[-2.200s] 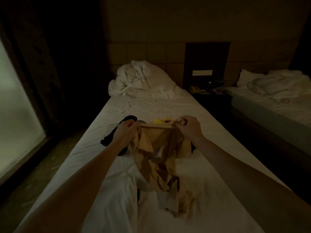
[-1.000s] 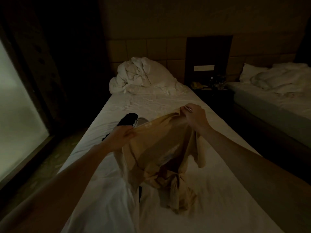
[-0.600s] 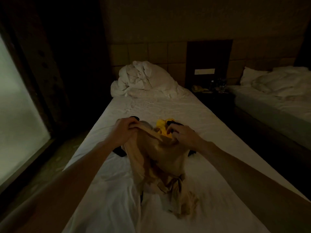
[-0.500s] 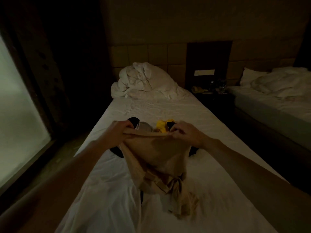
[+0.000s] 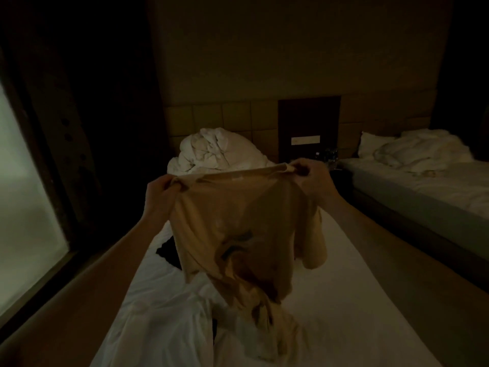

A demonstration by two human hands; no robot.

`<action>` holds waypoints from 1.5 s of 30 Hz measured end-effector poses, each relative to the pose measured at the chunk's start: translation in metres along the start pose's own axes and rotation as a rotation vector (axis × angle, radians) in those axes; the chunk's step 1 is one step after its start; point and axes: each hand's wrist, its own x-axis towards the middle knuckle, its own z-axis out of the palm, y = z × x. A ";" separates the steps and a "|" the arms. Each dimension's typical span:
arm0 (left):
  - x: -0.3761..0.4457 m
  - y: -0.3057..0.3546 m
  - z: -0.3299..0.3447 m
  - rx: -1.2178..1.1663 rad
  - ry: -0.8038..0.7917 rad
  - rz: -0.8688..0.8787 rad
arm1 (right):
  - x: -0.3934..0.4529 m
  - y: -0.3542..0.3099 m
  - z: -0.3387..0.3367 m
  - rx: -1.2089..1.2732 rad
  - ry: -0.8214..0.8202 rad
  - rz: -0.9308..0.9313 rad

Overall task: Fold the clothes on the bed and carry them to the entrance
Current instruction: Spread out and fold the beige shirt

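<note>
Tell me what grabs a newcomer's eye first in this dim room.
The tan garment dominates the centre, held up by its top edge between the left hand and right hand, its lower end trailing on the white bed. Behind it a crumpled white duvet sits by the headboard.

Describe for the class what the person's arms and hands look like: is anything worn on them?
Both forearms are bare right to the picture's edge: no sleeves show. The left hand and the right hand wear no gloves, and no watch or bracelet shows on either wrist. The light is too dim to rule out a ring.
</note>
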 end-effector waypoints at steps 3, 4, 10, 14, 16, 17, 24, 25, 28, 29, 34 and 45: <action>0.003 0.037 -0.002 0.052 0.140 0.134 | -0.003 -0.035 -0.026 0.207 0.097 0.056; 0.002 0.051 -0.003 0.057 0.184 0.180 | -0.004 -0.047 -0.035 0.278 0.118 0.064; -0.006 0.124 -0.018 -0.051 0.382 0.325 | -0.013 -0.113 -0.085 0.414 0.178 -0.040; -0.011 0.163 -0.030 -0.123 0.453 0.401 | -0.021 -0.151 -0.106 0.483 0.182 -0.101; -0.012 0.177 -0.034 -0.127 0.460 0.464 | -0.023 -0.159 -0.112 0.531 0.198 -0.100; -0.010 0.180 -0.034 -0.109 0.460 0.480 | -0.022 -0.160 -0.113 0.519 0.190 -0.118; 0.006 0.131 -0.016 0.421 0.408 0.449 | 0.007 -0.100 -0.094 0.241 0.081 0.004; 0.010 0.117 -0.009 0.502 0.366 0.452 | 0.012 -0.085 -0.087 0.164 0.047 0.026; 0.022 0.071 0.013 0.699 0.177 0.367 | 0.027 -0.034 -0.060 -0.094 -0.070 0.098; 0.024 0.052 0.023 0.736 0.098 0.320 | 0.029 -0.015 -0.048 -0.184 -0.113 0.110; 0.026 -0.046 0.082 0.809 -0.197 0.052 | 0.026 0.077 0.015 -0.396 -0.284 0.178; 0.027 -0.258 0.196 0.852 -0.333 -0.201 | 0.013 0.276 0.150 -0.473 -0.411 0.465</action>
